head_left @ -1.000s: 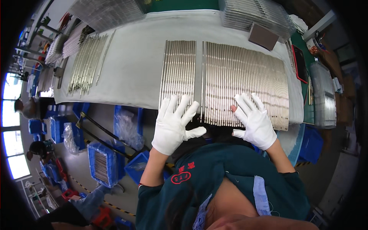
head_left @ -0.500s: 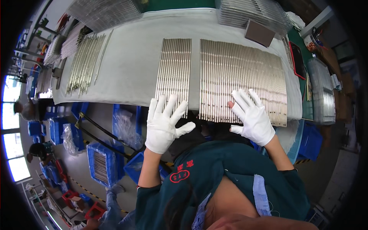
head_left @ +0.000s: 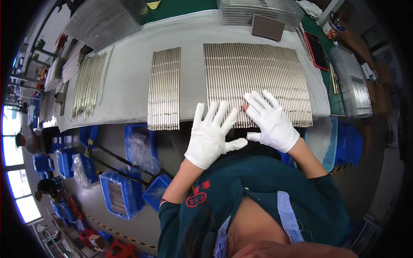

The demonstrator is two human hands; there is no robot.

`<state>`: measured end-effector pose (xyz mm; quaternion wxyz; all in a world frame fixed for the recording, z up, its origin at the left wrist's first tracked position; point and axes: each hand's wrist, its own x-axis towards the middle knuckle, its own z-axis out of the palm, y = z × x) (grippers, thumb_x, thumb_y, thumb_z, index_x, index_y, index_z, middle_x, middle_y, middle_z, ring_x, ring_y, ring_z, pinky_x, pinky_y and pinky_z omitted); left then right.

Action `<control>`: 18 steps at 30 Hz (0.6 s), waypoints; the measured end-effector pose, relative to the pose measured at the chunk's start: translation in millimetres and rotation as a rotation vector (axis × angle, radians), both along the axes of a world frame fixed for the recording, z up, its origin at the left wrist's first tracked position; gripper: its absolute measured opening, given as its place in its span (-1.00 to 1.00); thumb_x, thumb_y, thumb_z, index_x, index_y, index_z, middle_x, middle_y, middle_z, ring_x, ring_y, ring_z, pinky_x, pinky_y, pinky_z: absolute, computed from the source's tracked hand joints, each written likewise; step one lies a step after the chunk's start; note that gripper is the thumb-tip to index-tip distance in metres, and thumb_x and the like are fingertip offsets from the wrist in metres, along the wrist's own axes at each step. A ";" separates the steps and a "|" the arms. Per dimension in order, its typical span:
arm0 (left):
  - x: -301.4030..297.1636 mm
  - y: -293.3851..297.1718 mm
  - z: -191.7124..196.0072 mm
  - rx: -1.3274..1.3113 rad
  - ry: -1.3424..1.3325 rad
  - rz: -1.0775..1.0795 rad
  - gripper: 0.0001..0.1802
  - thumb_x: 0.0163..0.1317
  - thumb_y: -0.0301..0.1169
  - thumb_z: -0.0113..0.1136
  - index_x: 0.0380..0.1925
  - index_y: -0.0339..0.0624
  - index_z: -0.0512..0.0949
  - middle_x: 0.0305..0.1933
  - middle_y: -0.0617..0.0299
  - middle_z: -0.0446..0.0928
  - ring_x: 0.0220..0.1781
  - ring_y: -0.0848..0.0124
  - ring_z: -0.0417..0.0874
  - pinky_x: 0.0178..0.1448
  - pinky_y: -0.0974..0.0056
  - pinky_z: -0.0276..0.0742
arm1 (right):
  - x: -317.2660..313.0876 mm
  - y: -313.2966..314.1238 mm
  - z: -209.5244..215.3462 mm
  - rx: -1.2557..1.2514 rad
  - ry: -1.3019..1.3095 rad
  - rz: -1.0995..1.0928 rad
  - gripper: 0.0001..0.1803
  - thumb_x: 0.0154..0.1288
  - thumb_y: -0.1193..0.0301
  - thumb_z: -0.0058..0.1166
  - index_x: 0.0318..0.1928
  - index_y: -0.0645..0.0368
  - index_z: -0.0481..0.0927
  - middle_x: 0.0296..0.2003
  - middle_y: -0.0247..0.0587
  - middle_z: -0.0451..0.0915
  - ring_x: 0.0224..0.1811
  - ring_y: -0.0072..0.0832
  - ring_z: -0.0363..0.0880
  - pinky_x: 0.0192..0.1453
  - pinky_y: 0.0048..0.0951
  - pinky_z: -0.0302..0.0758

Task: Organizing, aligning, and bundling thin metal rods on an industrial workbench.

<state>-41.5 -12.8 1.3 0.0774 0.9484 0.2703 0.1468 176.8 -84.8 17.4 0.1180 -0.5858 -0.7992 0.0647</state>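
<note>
Two flat sets of slim, shiny metal rods lie side by side on the white-covered table: a narrow set [head_left: 164, 88] and a wide set [head_left: 256, 73] to its right, with a strip of cloth between them. My left hand [head_left: 211, 137], in a white glove, is open with fingers spread at the near left corner of the wide set. My right hand [head_left: 275, 124], gloved too but with a bare fingertip showing, rests open with its fingers over the near part of the wide set. Neither hand grips anything. The gloved fingers hide some near rod ends.
Looser rods [head_left: 88, 84] lie at the left of the table [head_left: 124, 81]. Stacked clear plastic trays [head_left: 103, 23] stand behind, and a brown block [head_left: 267, 28] sits beyond the wide set. A phone [head_left: 316, 49] lies at right. Blue crates [head_left: 120, 193] stand on the floor.
My left hand has moved right, from the narrow set to the wide set's near left corner. The gap between the sets has widened. My right hand still lies over the wide set.
</note>
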 end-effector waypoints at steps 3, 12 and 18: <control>16.0 -2.6 -3.5 -0.016 -0.037 -0.073 -0.11 0.16 0.33 0.18 0.35 -0.01 0.46 0.33 0.03 0.41 0.41 0.00 0.35 0.53 -0.28 0.12 | 2.0 -9.0 1.7 -0.013 -0.026 -0.033 -0.14 -0.01 0.09 0.47 0.27 0.25 0.50 0.38 0.01 0.43 0.50 -0.14 0.32 0.63 0.02 0.08; -31.5 4.5 1.8 0.062 0.131 0.133 -0.16 0.12 0.29 0.27 0.28 0.01 0.53 0.34 0.03 0.43 0.36 0.07 0.41 0.51 -0.29 0.10 | 7.1 -15.8 0.0 -0.049 -0.012 -0.038 -0.15 0.00 0.08 0.47 0.27 0.24 0.51 0.41 0.05 0.40 0.51 -0.06 0.31 0.65 0.05 0.05; -46.9 6.0 -5.6 0.162 0.145 0.199 -0.15 0.14 0.29 0.26 0.28 -0.07 0.51 0.33 0.02 0.45 0.34 0.09 0.43 0.51 -0.26 0.11 | 8.3 -16.7 -1.9 -0.040 -0.026 -0.039 -0.17 0.01 0.09 0.46 0.26 0.22 0.51 0.41 0.05 0.39 0.51 -0.05 0.31 0.65 0.05 0.06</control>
